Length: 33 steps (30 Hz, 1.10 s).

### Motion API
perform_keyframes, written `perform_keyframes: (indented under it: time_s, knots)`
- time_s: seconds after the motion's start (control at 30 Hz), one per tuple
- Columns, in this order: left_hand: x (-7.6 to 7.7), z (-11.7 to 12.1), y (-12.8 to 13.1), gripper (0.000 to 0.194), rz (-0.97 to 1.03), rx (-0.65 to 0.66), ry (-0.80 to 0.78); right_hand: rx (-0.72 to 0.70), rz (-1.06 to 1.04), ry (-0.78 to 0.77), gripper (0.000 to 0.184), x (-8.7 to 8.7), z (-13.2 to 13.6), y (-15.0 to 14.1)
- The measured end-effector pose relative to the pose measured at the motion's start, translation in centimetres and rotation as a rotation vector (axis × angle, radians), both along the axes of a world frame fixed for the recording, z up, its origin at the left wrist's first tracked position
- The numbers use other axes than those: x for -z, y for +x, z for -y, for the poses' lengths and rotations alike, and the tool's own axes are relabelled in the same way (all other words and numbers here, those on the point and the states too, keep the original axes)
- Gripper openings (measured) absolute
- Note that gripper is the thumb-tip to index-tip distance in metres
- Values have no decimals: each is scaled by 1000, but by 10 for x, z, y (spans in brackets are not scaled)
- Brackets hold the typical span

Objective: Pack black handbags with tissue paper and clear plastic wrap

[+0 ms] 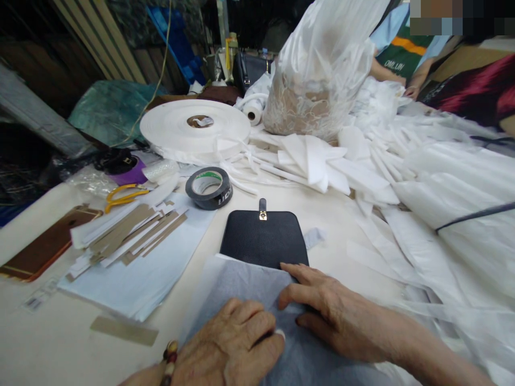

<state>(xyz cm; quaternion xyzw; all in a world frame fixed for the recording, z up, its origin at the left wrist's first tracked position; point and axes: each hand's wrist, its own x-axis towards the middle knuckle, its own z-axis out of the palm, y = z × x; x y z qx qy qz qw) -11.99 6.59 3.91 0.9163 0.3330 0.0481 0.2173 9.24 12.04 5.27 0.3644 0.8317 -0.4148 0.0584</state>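
A black leather piece with rounded corners (263, 236), perhaps a bag flap, lies flat with a short strap and gold clasp (263, 215) at its far edge. Thin whitish tissue paper (241, 276) covers its near part; what lies beneath is hidden. My left hand (237, 338) presses on the paper with its fingers curled together, a beaded bracelet at the wrist. Spread over the paper's right side, my right hand (330, 305) has its fingers apart, and the index fingertip touches the black leather near the paper's edge.
Black tape (209, 187) and a large white roll (193, 131) stand beyond. Leftward are yellow-handled scissors (123, 197), cut strips (132, 236) and a phone (50, 244). White foam pieces (317, 163), a stuffed plastic bag (314, 80) and wrapped bundles (462, 193) lie rightward. Another person (406, 53) stands behind.
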Motion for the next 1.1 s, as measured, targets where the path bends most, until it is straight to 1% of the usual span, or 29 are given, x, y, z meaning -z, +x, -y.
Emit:
perform_keyframes:
  time_s: [0.13, 0.27, 0.33, 0.4, 0.5, 0.6, 0.73, 0.87, 0.97, 1.1]
  knots:
    - [0, -1, 1, 17, -16, 15, 45, -10, 8, 14, 40, 4, 3, 2]
    - [1, -2, 1, 16, 32, -5, 105, -6, -11, 32, 39, 9, 4, 4]
    - [1, -3, -2, 18, 58, 25, 128, 8, -27, 49, 37, 11, 5, 4]
    - [0, -5, -5, 18, 57, 59, 124, 16, -37, 60, 35, 12, 6, 5]
    - [0, -5, -7, 13, 35, 79, 74, 23, -32, 60, 34, 13, 7, 5]
    - [2, -3, -6, 12, 40, 56, 49, 39, -24, 50, 32, 13, 7, 5]
    - [7, 1, -2, 14, 56, 18, 88, 30, -21, 53, 33, 14, 8, 5]
    - [9, 2, 1, 12, 3, 39, 89, 31, -19, 68, 34, 15, 9, 4]
    - [11, 4, 2, 8, 2, 59, 110, 40, -16, 73, 33, 17, 10, 5]
    - [10, 4, 0, 7, 20, 25, 111, 46, -17, 65, 32, 19, 11, 6]
